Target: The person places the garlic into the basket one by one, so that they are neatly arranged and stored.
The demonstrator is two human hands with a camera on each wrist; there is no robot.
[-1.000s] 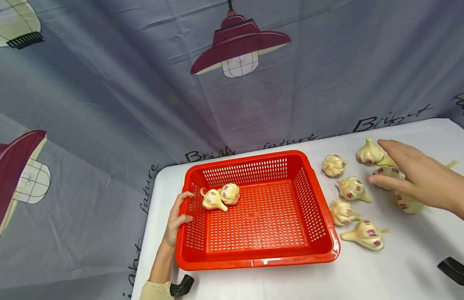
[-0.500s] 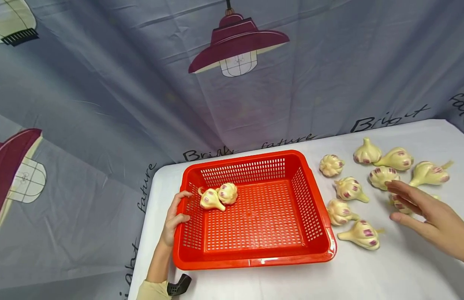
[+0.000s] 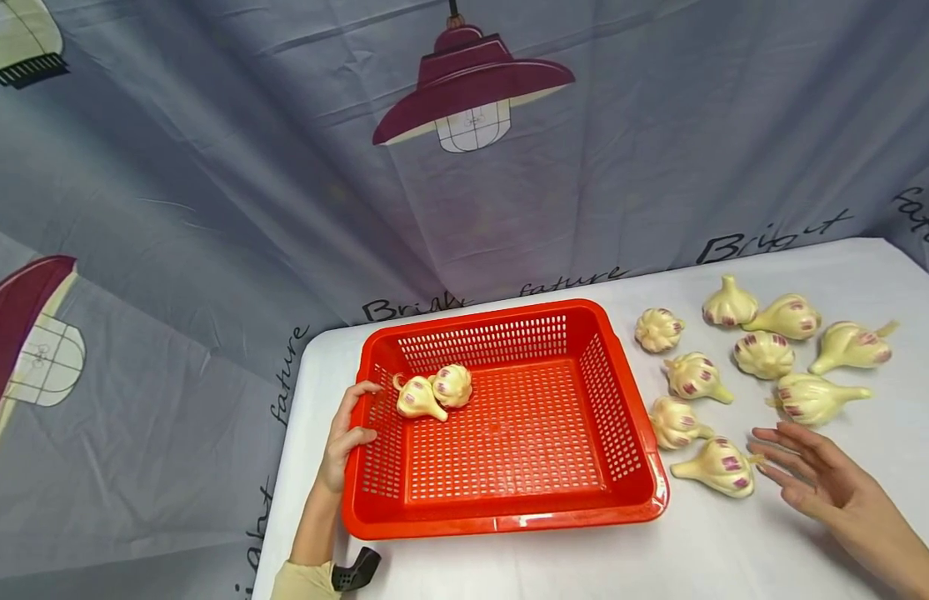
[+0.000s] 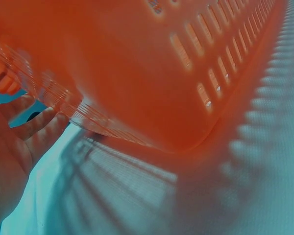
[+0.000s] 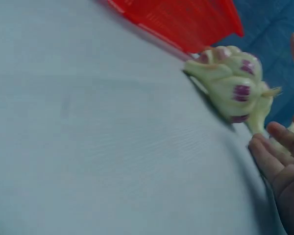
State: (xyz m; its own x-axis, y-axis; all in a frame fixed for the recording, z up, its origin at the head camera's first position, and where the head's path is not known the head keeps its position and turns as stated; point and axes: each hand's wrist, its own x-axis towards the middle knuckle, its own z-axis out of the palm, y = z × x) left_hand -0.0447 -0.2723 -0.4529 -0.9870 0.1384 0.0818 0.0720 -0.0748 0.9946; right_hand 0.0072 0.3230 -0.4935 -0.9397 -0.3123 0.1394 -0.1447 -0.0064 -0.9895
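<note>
My left hand grips the left rim of a red plastic basket, with fingertips over the edge; in the left wrist view its fingers lie against the basket's outer wall. Inside, two garlic bulbs sit together at the left. My right hand holds nothing, fingers loosely bent, just right of the nearest garlic bulb. In the right wrist view, that garlic bulb lies beyond the fingertips; whether they touch its root tuft I cannot tell.
Several more garlic bulbs lie loose on the white tablecloth right of the basket. One garlic bulb rests close against the basket's right side. A grey printed curtain hangs behind and to the left.
My right hand has moved back from over the far garlic bulbs, down and toward the nearest one, uncovering the bulbs behind. My left hand stays on the basket.
</note>
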